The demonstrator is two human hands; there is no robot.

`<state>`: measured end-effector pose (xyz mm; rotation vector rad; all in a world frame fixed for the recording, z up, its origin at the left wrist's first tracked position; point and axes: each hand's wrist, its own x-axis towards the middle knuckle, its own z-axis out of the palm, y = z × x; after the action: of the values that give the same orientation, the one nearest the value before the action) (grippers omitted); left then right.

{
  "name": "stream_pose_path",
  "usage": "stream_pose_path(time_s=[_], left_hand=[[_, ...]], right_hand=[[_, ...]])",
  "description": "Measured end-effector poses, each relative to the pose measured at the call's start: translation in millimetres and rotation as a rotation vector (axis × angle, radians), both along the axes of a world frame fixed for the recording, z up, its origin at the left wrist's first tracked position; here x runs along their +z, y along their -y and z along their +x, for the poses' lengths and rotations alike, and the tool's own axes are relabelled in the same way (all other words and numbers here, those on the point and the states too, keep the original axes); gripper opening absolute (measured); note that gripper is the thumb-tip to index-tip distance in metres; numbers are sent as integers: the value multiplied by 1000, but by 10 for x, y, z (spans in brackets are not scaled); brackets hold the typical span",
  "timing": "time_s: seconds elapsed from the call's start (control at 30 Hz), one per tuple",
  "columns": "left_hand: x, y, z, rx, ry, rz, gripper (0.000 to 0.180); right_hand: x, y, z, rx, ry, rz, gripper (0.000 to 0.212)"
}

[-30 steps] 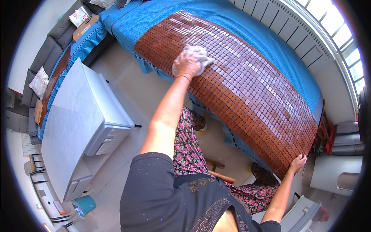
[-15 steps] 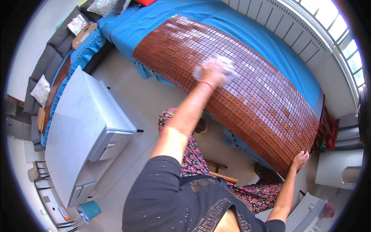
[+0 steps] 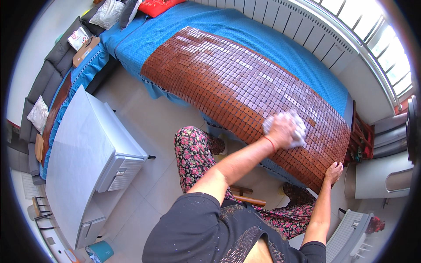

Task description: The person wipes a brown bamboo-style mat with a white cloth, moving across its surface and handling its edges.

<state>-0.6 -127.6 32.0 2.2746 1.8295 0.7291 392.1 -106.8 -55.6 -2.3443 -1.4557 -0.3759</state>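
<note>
A brown mat (image 3: 206, 83) of small shiny tiles lies over a blue cover (image 3: 219, 22) on a long seat. My left hand (image 3: 282, 130) is closed on a white cloth (image 3: 297, 127), which is pressed against the mat towards its right part. Motion blurs the fingers a little. At the mat's near right corner, my right hand (image 3: 333, 172) grips the edge, its fingertips along the rim. Part of that grip is hidden.
A white table (image 3: 74, 144) with drawers stands on the left, a teal bin (image 3: 100, 250) below it. Grey sofa seats (image 3: 44, 79) run along the far left. A wooden stool (image 3: 247, 199) is between my legs. Radiator (image 3: 302, 35) and window line the far right.
My left hand has swept the cloth right and nearer across the mat. The right hand stays at the corner. The whole view has shifted slightly.
</note>
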Motion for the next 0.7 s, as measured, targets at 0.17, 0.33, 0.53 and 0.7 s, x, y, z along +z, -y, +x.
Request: stream_pose_path(time_s=[0.17,0.33,0.53,0.7], left_hand=[[34,-217,-1522,404,-120,111,49],[-361,-165,-2685,795,-198,-47,46],[-280,-203,-2642,785,-302,-119,47],[-289,-600,-2451,599,-300,-93,50]], right_hand=[[-47,14,92,44,29,54,45],[-51,-33,13,39,37,63,47],[127,-418,-201,-352,-115,-274,58],[192,-1326,-444,215,-353,-222,71]])
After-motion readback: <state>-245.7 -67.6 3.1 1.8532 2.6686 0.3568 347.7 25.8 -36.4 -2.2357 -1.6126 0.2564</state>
